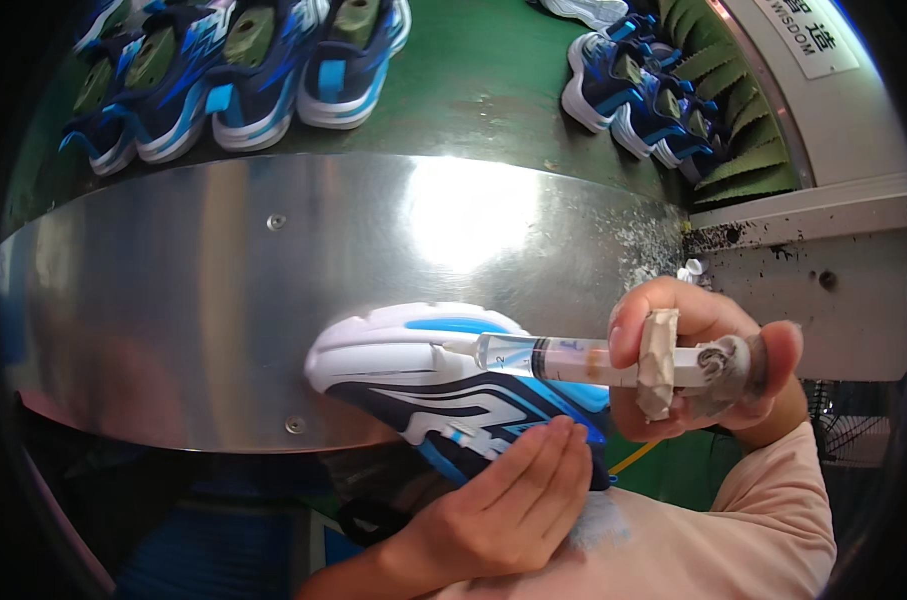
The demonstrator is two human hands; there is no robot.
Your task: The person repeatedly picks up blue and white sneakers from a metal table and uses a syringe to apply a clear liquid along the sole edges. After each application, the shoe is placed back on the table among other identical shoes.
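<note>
A sneaker (443,400) with a thick white sole and a dark blue, light blue and white upper lies on its side, its sole turned away from me. My left hand (523,500) grips it by the upper, the fingers pressed together; the thumb is out of sight. My right hand (703,310) is closed round a clear syringe (568,358) partly filled with clear liquid, its flange and plunger end wrapped in dirty tape. The thumb rests at the plunger end. The white tip points left over the sole's side, close to where it meets the upper; whether it touches cannot be seen.
A shiny metal ledge (343,230) with screws runs across in front of me. Beyond it, a green conveyor belt (483,70) carries several matching sneakers (253,80) at the left and more sneakers (633,95) at the right, by green strip flaps (743,120). A white machine housing (823,280) stands right.
</note>
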